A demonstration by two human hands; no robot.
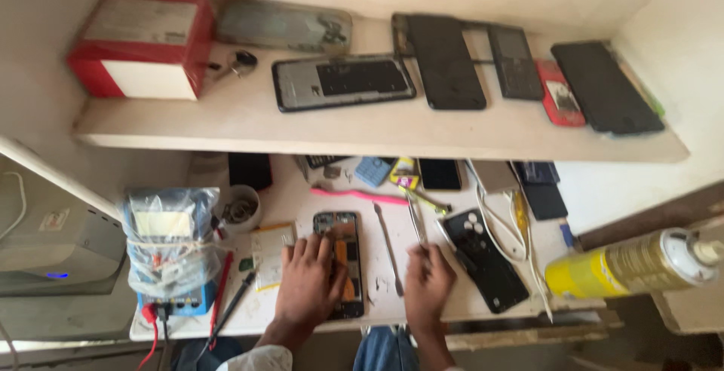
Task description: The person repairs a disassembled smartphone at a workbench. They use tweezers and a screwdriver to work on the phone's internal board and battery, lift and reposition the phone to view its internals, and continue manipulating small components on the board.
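— What's on the white counter [302, 197] under the shelf [249, 126]?
— An opened phone [341, 262], lying flat.
— And the hands?
— The left hand [307, 280] rests on it, fingers spread flat. The right hand [427, 280], just beside it, has its fingers pinched on tweezers [416, 224].

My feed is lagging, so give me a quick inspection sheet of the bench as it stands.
Surface: white worktable, crowded, below a shelf.
Job's things: opened phone lies flat, back off.
Clutter: loose back cover, metal pry tool, pink tool, small cup.
Fingers: left hand presses the phone; right hand grips tweezers.
Cables: white cable; probe leads from bagged multimeter.
Surroundings: phones on shelf, red box, yellow spray can.
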